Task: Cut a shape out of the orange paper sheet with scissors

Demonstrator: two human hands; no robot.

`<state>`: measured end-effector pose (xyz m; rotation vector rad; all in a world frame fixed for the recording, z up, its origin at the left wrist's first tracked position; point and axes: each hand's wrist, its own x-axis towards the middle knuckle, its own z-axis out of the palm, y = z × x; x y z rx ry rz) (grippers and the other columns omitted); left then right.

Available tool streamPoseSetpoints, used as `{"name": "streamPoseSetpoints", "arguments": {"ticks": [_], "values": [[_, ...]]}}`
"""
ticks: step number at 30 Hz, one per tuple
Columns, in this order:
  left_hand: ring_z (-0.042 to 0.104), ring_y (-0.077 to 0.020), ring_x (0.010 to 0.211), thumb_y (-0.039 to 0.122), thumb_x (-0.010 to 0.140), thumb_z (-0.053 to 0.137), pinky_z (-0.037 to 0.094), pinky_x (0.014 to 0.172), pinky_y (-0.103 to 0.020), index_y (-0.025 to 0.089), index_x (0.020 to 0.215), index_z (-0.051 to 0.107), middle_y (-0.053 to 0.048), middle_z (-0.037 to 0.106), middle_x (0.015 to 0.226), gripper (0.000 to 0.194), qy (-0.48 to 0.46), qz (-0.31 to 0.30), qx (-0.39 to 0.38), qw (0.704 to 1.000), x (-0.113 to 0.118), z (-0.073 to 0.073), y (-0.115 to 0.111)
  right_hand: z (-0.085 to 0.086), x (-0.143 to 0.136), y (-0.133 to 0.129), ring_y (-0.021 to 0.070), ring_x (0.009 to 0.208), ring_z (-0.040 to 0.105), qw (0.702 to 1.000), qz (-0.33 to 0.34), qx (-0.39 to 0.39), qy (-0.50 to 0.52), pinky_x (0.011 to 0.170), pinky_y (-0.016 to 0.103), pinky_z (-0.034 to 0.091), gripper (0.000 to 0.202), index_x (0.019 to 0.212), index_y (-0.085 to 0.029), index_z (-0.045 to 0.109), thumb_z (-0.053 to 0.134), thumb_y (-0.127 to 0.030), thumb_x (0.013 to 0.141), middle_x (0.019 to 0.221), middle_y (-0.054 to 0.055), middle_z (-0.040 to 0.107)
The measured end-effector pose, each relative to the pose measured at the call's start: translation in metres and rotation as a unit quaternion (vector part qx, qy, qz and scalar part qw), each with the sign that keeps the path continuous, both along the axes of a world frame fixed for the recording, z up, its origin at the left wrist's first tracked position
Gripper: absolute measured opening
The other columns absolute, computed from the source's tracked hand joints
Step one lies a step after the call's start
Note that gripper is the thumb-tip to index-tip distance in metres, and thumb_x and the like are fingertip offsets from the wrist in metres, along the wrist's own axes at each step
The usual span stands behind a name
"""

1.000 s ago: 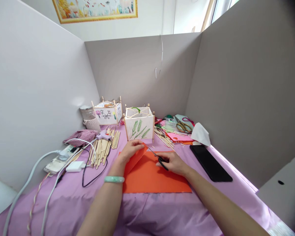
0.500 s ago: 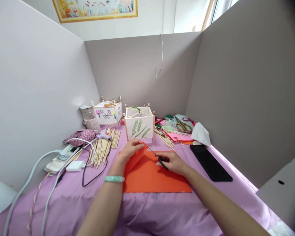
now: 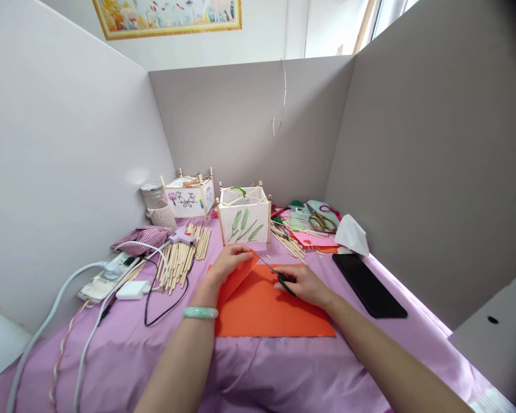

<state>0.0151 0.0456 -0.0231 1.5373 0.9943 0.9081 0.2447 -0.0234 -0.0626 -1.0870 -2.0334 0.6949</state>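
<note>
An orange-red sheet of paper (image 3: 279, 315) lies flat on the purple cloth in front of me, its left part lifted and folded over. My left hand (image 3: 231, 261) pinches the raised part of this paper near its upper tip. In my right hand (image 3: 303, 284) is a small pair of black-handled scissors (image 3: 286, 283). The thin blades point up and left, and their tips meet the paper's edge beside my left fingers. Whether the blades are apart is too fine to tell. A green bangle (image 3: 200, 312) circles my left wrist.
Behind my hands stands a white lantern-like box (image 3: 243, 223) framed with sticks; a second box (image 3: 184, 201) is farther left. Wooden sticks (image 3: 176, 267), a glue gun (image 3: 183, 236) and cables lie left. Right are a black phone (image 3: 368, 285), larger scissors (image 3: 321, 221) and coloured paper. Grey panels (image 3: 249, 126) enclose the table.
Almost nothing differs. Both hands, the scissors and the paper hold nearly the same positions; the whole view has shifted very slightly.
</note>
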Motion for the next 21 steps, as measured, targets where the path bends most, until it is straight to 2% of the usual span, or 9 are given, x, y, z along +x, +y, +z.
{"name": "streamPoseSetpoints", "arguments": {"ticks": [4, 9, 15, 21], "values": [[0.048, -0.0083, 0.051, 0.035, 0.063, 0.071, 0.031, 0.051, -0.021, 0.015, 0.072, 0.065, 0.002, 0.06, 0.062, 0.023, -0.006, -0.004, -0.007, 1.0, -0.0003, 0.0005, -0.0009, -0.0001, 0.0007, 0.0001, 0.0133, 0.061, 0.053, 1.0, 0.003, 0.004, -0.007, 0.054, 0.022, 0.039, 0.041, 0.112, -0.021, 0.068, 0.063, -0.047, 0.08, 0.076, 0.001, 0.067], [0.045, -0.0071, 0.05, 0.035, 0.064, 0.071, 0.029, 0.05, -0.021, 0.014, 0.072, 0.065, 0.003, 0.059, 0.06, 0.023, -0.008, 0.001, -0.001, 1.0, -0.0003, 0.0008, -0.002, -0.0008, 0.0002, 0.0002, 0.013, 0.059, 0.052, 1.0, -0.011, 0.009, -0.018, 0.054, 0.022, 0.038, 0.042, 0.113, -0.021, 0.068, 0.065, -0.045, 0.079, 0.072, 0.0, 0.066], [0.039, -0.0062, 0.045, 0.037, 0.063, 0.071, 0.023, 0.046, -0.021, 0.014, 0.074, 0.067, 0.003, 0.055, 0.057, 0.026, 0.025, -0.026, -0.005, 0.999, -0.0007, -0.0015, 0.0009, 0.0005, -0.0002, 0.0007, 0.0126, 0.059, 0.051, 1.0, -0.007, 0.004, -0.021, 0.055, 0.022, 0.039, 0.04, 0.11, -0.022, 0.069, 0.066, -0.045, 0.078, 0.074, -0.001, 0.064], [0.038, -0.006, 0.044, 0.037, 0.065, 0.07, 0.023, 0.045, -0.021, 0.013, 0.077, 0.067, 0.003, 0.054, 0.056, 0.027, 0.03, -0.035, -0.003, 0.999, -0.002, -0.0046, 0.003, 0.0009, 0.0002, 0.0004, 0.0152, 0.065, 0.057, 1.0, -0.006, 0.009, -0.016, 0.059, 0.023, 0.043, 0.041, 0.113, -0.021, 0.068, 0.066, -0.044, 0.078, 0.08, 0.001, 0.068]]}}
